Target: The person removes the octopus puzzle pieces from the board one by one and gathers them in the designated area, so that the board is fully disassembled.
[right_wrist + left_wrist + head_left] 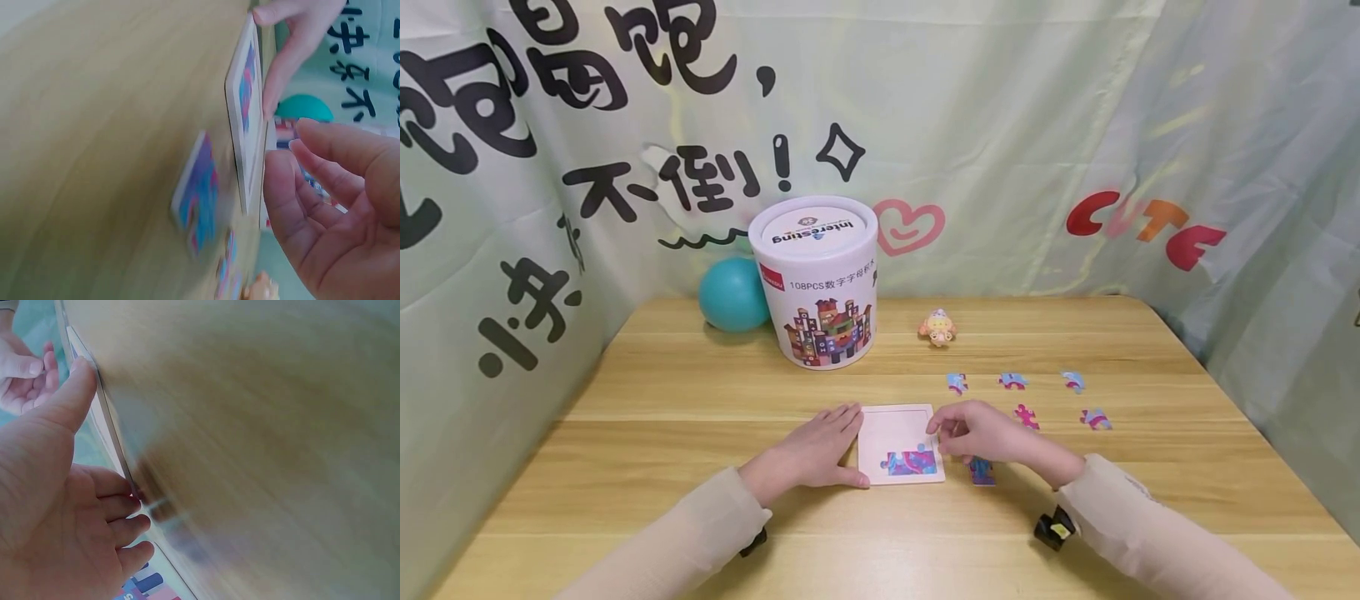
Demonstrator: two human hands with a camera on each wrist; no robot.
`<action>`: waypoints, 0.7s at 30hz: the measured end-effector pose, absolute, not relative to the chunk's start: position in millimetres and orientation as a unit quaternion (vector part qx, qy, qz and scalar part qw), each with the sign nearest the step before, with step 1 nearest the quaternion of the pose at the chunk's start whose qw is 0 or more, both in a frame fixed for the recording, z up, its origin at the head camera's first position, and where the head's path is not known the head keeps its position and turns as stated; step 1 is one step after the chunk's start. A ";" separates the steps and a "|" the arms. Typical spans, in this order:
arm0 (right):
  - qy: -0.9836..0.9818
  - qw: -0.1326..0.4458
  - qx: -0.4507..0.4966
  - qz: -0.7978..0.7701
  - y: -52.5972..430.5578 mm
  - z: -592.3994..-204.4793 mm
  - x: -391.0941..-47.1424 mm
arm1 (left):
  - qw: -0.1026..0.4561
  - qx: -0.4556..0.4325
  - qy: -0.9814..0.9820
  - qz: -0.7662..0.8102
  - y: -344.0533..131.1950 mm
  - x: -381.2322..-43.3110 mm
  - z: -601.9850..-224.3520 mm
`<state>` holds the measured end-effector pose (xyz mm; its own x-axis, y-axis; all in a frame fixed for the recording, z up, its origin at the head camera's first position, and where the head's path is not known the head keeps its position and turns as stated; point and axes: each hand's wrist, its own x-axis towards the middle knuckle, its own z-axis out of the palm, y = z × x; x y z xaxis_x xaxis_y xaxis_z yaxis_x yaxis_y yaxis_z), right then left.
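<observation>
A white square puzzle tray (pixel 891 425) lies on the table, with joined blue and pink jigsaw pieces (pixel 912 462) in its lower right part. My left hand (pixel 825 446) rests at the tray's left edge, fingers extended; in the left wrist view its thumb and fingers touch the rim. Over the tray's right edge hovers my right hand (pixel 976 431), fingers loosely bent. Nothing shows between its fingers in the right wrist view. Just below it on the table is a loose blue and purple piece (pixel 982 472), partly hidden by the hand in the head view.
Several loose puzzle pieces (pixel 1012 381) are spread right of the tray. Behind stand a white bucket of blocks (pixel 820 283), a teal ball (pixel 734 294) and a small figurine (pixel 938 327). A printed curtain (pixel 1000 150) hangs around the table.
</observation>
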<state>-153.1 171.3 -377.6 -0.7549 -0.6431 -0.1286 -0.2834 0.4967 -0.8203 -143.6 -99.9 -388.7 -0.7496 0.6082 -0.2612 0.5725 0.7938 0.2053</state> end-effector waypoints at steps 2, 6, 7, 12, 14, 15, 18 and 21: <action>0.834 0.221 -0.282 -0.419 163.1 -378.7 -153.6 | 0.160 0.315 0.934 0.054 -99.6 -143.5 -388.7; 0.840 0.216 -0.300 -0.398 149.1 -381.1 -154.0 | 0.158 0.316 0.934 0.058 -98.8 -144.0 -388.5; 0.843 0.211 -0.304 -0.390 146.3 -381.5 -154.0 | 0.158 0.317 0.933 0.060 -98.7 -144.0 -388.0; 0.855 0.190 -0.316 -0.366 136.7 -383.1 -152.7 | 0.156 0.319 0.932 0.065 -99.0 -144.8 -388.8; 0.855 0.188 -0.317 -0.365 135.0 -384.2 -152.6 | 0.156 0.320 0.932 0.065 -99.1 -144.9 -388.9; 0.854 0.188 -0.317 -0.366 134.5 -384.7 -152.6 | 0.156 0.320 0.932 0.066 -99.0 -145.0 -389.0; 0.855 0.187 -0.318 -0.363 133.2 -385.7 -152.7 | 0.156 0.320 0.932 0.067 -99.2 -145.0 -388.9; 0.863 0.185 -0.315 -0.350 132.0 -386.0 -152.8 | 0.154 0.322 0.932 0.064 -99.6 -145.6 -389.3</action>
<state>-152.8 132.0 -386.0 -0.7324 -0.6736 -0.0990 -0.4144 0.5565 -0.7201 -145.6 -99.6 -389.3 -0.7451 0.6200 -0.2456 0.5808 0.7843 0.2181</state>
